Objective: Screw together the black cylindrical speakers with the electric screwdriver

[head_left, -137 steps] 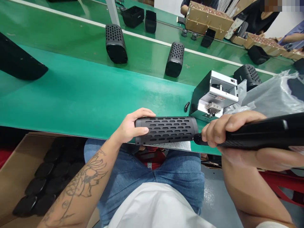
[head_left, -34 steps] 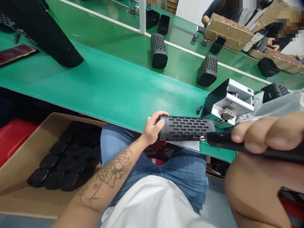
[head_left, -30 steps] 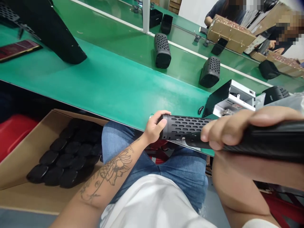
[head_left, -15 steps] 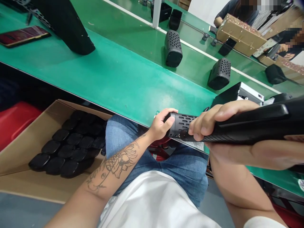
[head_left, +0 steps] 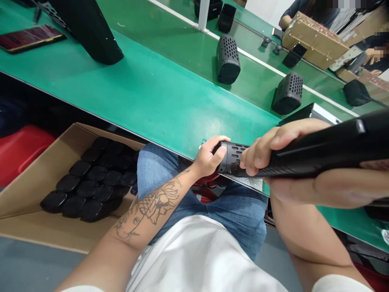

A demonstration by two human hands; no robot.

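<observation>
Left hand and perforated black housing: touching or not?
Touching. The head view shows it: the left hand grips one end of the perforated black housing, thumb against its surface, no gap visible.

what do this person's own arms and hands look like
The left hand and right hand are ungloved. A dark line-drawn tattoo with petal-like and scale-like shapes marks the left forearm; none shows on the visible right forearm. White short fabric sleeves cover both upper arms.

Green worktop [head_left: 152,95], phone [head_left: 32,38] lying at left, green strip [head_left: 170,40] behind, two perforated black housings [head_left: 228,61] on it
</observation>
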